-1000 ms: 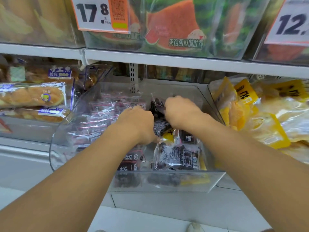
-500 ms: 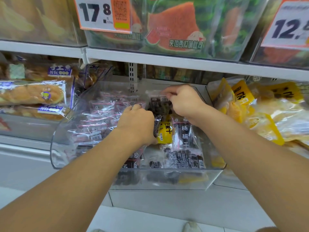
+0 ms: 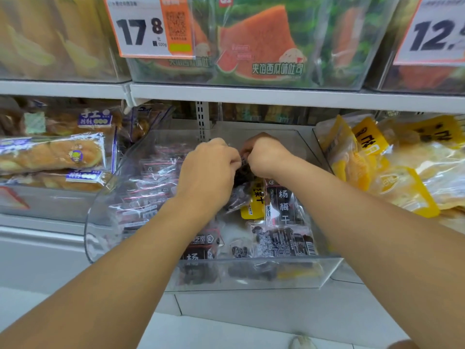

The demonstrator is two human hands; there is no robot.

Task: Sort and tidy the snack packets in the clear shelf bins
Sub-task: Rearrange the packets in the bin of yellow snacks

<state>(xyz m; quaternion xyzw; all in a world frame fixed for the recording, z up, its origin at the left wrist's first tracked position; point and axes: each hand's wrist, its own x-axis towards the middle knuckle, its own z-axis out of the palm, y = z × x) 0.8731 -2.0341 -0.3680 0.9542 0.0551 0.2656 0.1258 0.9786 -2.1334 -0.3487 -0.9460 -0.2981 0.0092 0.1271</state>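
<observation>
Hands first, since the head view is the only one you have: your left hand (image 3: 208,167) and your right hand (image 3: 264,154) meet over the back half of the clear bin (image 3: 251,275) on the lower shelf, knuckles up, fingers curled inward. Between them you pinch a dark snack packet (image 3: 242,172), and its lower end hangs down toward the pile; the fingertips themselves are hidden under your knuckles, so how each one sits on the film cannot be told. More dark packets lie flat at the front of the bin (image 3: 281,240), one stands upright with a yellow packet (image 3: 254,200) just beside it, and a looser heap of pale red-edged packets (image 3: 156,177) fills the left side.

You look to be mid-sort, with one packet lifted and not yet placed. Your next move calls for choosing its group, most likely the dark ones on the right, and setting it down flat or upright in line with its neighbours. Keep a light grip so the film does not crumple, and mind the yellow packet among the dark ones, which may belong elsewhere
</observation>
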